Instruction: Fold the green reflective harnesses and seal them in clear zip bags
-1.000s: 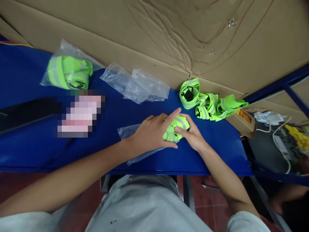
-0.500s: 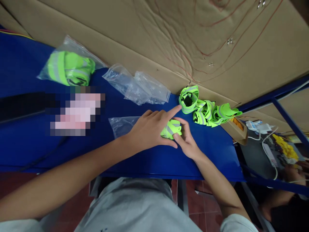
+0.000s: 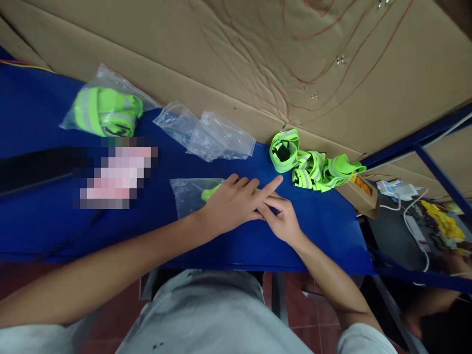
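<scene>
In the head view, your left hand (image 3: pixel 234 204) lies back-up over a thin, clear plastic bag (image 3: pixel 186 194) on the glossy blue tabletop (image 3: pixel 236 253), forefinger stretched out to the right. A bright yellow-green fabric band (image 3: pixel 210 193) shows just beside that hand, apparently inside the bag; the rest is hidden beneath you. Your right hand (image 3: pixel 283 219) is bent inward, thumb and fingers drawn together at the left thumb and forefinger. Whether either hand grips the band or the bag's edge, you cannot tell from here. The step in hand looks like bagging the band, with it seemingly well in. The next move seems to call for steadying the bag, finding its mouth and pressing it closed without trapping fabric. Behind your hands lie flat, clear plastic bags (image 3: pixel 212 135); near them, to the right, sit coiled yellow-green bands with silver stripes (image 3: pixel 289 164). A filled clear plastic bag (image 3: pixel 121 86) rests well apart at far left.
</scene>
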Tool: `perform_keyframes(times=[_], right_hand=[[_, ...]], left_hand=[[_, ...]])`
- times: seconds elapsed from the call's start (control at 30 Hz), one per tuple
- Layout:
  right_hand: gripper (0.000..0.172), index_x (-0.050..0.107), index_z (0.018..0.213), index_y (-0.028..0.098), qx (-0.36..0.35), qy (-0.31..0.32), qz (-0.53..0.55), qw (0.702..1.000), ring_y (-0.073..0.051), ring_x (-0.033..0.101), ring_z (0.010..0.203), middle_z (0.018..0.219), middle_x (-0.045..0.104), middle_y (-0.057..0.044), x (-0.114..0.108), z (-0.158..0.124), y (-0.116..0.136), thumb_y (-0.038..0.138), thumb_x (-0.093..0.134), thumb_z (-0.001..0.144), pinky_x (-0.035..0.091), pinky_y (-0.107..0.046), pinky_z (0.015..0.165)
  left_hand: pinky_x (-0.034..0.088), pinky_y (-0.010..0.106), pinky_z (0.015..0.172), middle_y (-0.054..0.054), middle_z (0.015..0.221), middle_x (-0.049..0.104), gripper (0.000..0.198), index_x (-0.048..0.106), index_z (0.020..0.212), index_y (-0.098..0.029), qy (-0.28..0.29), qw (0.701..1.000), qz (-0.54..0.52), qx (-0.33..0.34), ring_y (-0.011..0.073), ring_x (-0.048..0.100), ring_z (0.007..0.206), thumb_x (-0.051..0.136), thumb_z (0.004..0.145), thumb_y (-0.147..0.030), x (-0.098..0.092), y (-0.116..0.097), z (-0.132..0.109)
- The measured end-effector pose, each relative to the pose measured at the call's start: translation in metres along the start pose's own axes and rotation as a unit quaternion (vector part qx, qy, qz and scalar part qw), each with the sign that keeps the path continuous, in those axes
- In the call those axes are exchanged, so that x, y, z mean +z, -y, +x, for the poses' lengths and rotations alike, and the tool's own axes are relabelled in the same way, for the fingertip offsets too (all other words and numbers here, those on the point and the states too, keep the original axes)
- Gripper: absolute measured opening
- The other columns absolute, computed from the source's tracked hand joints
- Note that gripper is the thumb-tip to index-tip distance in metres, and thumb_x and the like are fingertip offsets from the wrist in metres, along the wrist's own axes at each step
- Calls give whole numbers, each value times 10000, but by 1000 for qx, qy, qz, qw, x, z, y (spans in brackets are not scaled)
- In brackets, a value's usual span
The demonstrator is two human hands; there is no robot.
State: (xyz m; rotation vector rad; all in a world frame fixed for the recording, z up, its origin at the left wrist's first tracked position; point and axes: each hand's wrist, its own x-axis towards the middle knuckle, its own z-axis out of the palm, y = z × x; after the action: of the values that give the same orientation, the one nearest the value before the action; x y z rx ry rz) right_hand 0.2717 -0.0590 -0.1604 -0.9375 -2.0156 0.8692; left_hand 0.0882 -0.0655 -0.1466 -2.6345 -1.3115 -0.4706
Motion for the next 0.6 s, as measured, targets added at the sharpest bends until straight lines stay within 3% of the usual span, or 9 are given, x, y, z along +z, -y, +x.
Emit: perform_keyframes(times=[0.1, 0.17, 0.23, 0.3, 0.37, 0.43, 0.5, 0.6], right_hand=[[312, 689, 740, 197, 27, -42, 12, 999, -128, 588, 654, 727, 638, -12, -4, 0, -5, 345, 611, 1003, 467, -275, 614], [271, 725, 813, 195, 48, -68, 31, 996, -120, 600, 618, 758, 660, -16, -8, 1, -10, 380, 632, 988, 474, -269, 592], [265, 749, 885, 195, 73, -83, 58, 992, -124, 632, 605, 767, 694, -21, -13, 2, -14, 430, 660, 972, 498, -268, 598], [317, 749, 874, 195, 92, -88, 75, 989, -131, 633, 575, 708, 699, -16, -17, 3, -18, 499, 691, 944, 498, -266, 581], [375, 747, 858, 195, 102, -83, 84, 988, -143, 638, 558, 655, 697, -13, -18, 3, -21, 565, 713, 911, 499, -268, 567], [383, 749, 866, 195, 99, -74, 89, 988, -149, 648, 562, 652, 705, -15, -18, 3, -23, 577, 728, 896, 506, -270, 570], [329, 750, 868, 197, 76, -70, 69, 992, -135, 637, 577, 713, 721, -24, -16, 1, -23, 521, 725, 915, 498, -265, 578], [247, 749, 870, 196, 21, -89, 4, 996, -121, 632, 673, 888, 739, -53, -16, -1, -21, 410, 672, 966, 496, -258, 619]], left_hand=[[423, 379, 844, 119, 1056, 719, 1003, 245, 1682, -215, 32, 999, -38, -12, 304, 701, 957, 756, 895, -569, -6, -7, 10], [444, 394, 925, 146, 1184, 714, 1112, 190, 1694, -243, 63, 991, -111, -27, 335, 694, 1091, 830, 837, -549, -11, -2, 17], [449, 394, 1011, 168, 1408, 643, 1242, 121, 1702, -284, 111, 966, -234, -14, 348, 633, 1280, 899, 762, -520, -15, 15, 23], [453, 355, 1048, 166, 1576, 525, 1317, 100, 1702, -295, 171, 915, -365, 2, 330, 562, 1398, 910, 700, -563, -16, 39, 28], [472, 315, 1007, 144, 1541, 567, 1217, 207, 1685, -279, 225, 881, -414, -33, 299, 613, 1334, 849, 714, -635, -15, 61, 31], [480, 285, 898, 108, 1351, 696, 971, 502, 1533, -222, 272, 876, -394, -53, 277, 686, 1168, 777, 739, -709, -13, 73, 32], [450, 274, 785, 72, 1127, 760, 763, 696, 1223, -184, 293, 886, -354, -53, 261, 709, 1001, 722, 746, -779, -11, 72, 32], [405, 291, 731, 62, 994, 759, 709, 691, 1021, -196, 257, 918, -294, -62, 270, 704, 906, 659, 754, -851, -10, 53, 28]])
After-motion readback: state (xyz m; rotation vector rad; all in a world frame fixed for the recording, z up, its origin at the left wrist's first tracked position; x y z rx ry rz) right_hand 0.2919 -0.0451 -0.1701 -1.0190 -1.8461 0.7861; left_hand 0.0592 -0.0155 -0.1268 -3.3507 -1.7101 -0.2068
